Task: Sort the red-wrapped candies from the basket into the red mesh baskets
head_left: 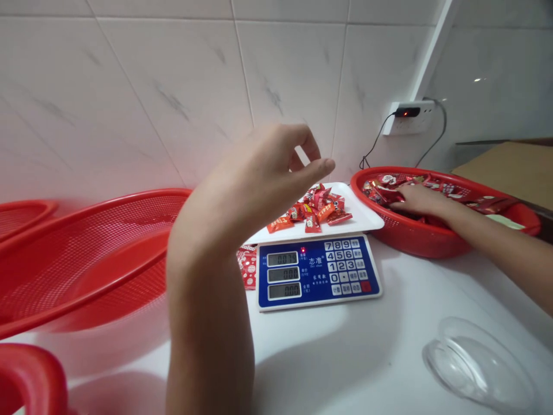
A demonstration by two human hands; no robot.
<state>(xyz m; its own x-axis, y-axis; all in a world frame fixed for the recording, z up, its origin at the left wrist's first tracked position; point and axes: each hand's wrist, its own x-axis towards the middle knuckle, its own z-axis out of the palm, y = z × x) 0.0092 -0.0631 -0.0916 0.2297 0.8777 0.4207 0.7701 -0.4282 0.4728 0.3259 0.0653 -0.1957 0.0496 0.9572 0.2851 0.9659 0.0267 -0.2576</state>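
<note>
Head camera view: a white electronic scale with a blue front panel stands on a white table against a tiled wall. On top of the scale, its white tray bears a small heap of red and orange wrapped sweets. The scale's top display shows a reading, its last digits hard to make out.

To the right of the scale, a red basket holds many more wrapped packets. The person's right hand reaches in among them; its fingertips are partly hidden, so whether they grip anything cannot be told. The left hand hangs above the scale's tray, fingers bent, a gap between thumb and forefinger, nothing visible held.

As for progress, it looks partway: one portion already lies on the scale, while the larger share seems left in the basket. A transparent plastic container rests in front of the scale, toward the right.
</note>
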